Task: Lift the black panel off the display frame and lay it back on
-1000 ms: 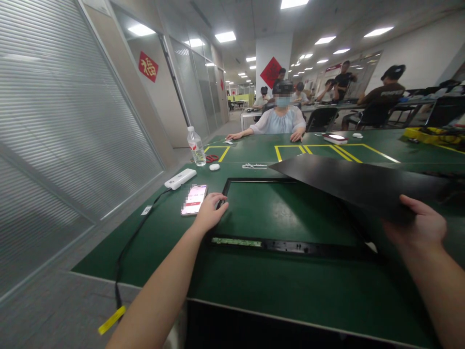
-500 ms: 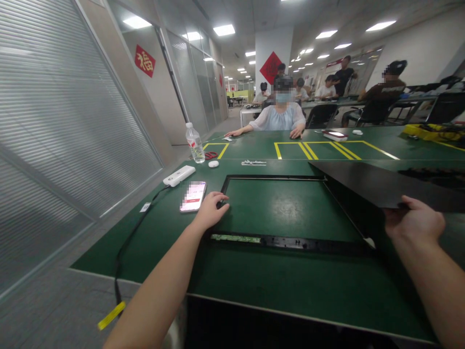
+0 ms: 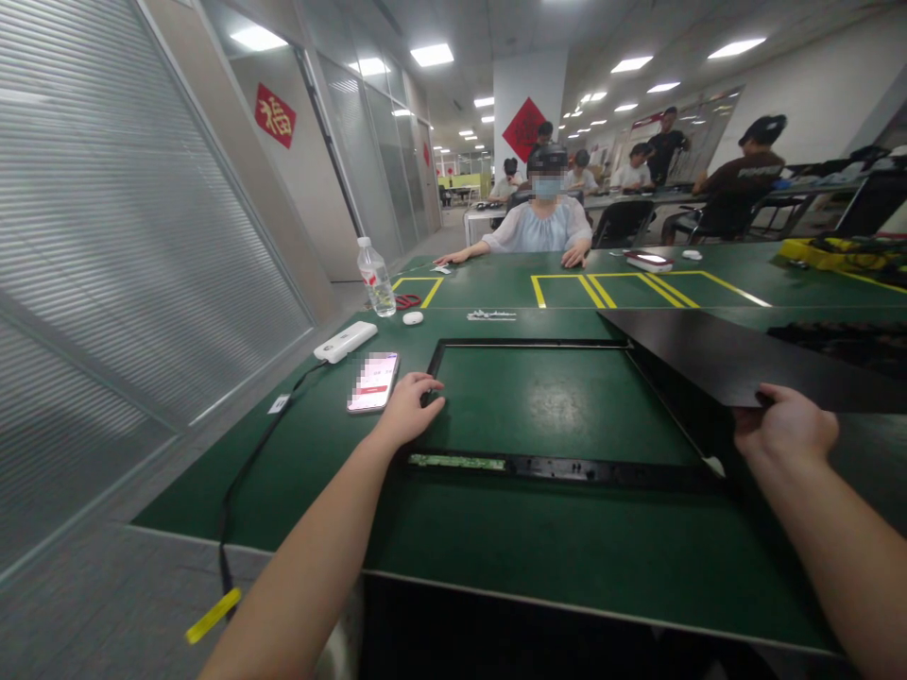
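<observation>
Panel (image 3: 751,361) rightward | right hand (image 3: 788,427) clasps it | left hand (image 3: 411,413) curled, apparently touching frame (image 3: 559,468)

black frame (image 3: 602,471): rectangular, open-centred, lying flat | black panel (image 3: 729,354): thin, tilted, at frame's right side

passable: inside black frame (image 3: 595,469) | blocking right: tilted panel (image 3: 744,359) | left: phone (image 3: 375,382)
</observation>
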A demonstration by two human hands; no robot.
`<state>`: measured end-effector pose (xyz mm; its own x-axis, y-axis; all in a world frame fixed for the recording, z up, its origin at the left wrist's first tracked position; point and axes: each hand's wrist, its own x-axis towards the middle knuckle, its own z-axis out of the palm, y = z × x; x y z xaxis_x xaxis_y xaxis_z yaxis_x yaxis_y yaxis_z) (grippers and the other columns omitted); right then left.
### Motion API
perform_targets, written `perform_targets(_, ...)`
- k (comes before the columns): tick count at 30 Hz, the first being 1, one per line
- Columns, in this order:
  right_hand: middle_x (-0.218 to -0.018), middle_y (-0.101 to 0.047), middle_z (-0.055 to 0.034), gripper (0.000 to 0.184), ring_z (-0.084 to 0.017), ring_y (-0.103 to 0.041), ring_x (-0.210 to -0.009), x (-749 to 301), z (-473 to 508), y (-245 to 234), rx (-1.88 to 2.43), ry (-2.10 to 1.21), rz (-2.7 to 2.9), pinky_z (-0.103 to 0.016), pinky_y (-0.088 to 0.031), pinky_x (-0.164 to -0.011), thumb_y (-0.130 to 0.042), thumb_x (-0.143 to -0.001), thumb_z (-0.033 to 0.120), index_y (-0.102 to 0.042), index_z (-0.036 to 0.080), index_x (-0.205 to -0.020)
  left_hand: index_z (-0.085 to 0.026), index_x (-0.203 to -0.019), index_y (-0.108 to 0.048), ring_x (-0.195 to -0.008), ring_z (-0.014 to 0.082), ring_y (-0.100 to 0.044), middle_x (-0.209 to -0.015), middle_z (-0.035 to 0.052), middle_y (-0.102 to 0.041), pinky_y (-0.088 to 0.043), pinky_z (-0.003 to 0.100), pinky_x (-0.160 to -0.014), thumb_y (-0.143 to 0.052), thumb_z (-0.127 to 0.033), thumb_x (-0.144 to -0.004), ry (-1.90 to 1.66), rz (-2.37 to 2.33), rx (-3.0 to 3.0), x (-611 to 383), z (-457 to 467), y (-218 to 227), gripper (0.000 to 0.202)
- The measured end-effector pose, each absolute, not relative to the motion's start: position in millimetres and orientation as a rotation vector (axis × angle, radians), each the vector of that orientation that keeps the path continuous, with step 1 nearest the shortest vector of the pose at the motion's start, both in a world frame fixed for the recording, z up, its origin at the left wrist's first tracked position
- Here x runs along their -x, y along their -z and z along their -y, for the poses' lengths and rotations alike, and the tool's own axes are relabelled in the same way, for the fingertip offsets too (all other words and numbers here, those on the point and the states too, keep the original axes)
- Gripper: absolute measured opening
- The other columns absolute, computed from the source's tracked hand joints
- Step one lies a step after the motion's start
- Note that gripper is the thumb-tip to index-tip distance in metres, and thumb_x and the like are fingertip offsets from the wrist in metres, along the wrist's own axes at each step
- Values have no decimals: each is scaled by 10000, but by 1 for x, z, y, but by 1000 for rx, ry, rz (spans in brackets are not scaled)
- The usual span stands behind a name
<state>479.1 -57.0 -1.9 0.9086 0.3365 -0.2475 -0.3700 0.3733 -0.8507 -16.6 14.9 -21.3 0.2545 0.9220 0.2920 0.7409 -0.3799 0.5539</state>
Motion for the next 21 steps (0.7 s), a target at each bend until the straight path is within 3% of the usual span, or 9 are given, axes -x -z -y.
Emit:
perform_targets(11, -763, -568, 49, 340, -100, -647, -715, -470, 54, 8, 1132, -401, -158, -182, -562, -563, -561, -626, -81, -410, 200, -743, -198, -1063, -763, -1212, 325, -608, -1236, 140, -631, -454, 524, -1117, -643, -356, -847, -819, -1522, -2285, 17, -14, 21, 293)
perform_targets(21, -782, -607, 4, 261, -113, -632, -646, -472, 55, 10, 1155, -410, -247, -205, -559, -513, -541, -548, -79, -505, 147, -673, -182, -1085, -757, -1225, 321, -603, -1258, 147, -621, -444, 517, -1129, -623, -351, -862, -772, -1552, -2294, 15, -12, 19, 310)
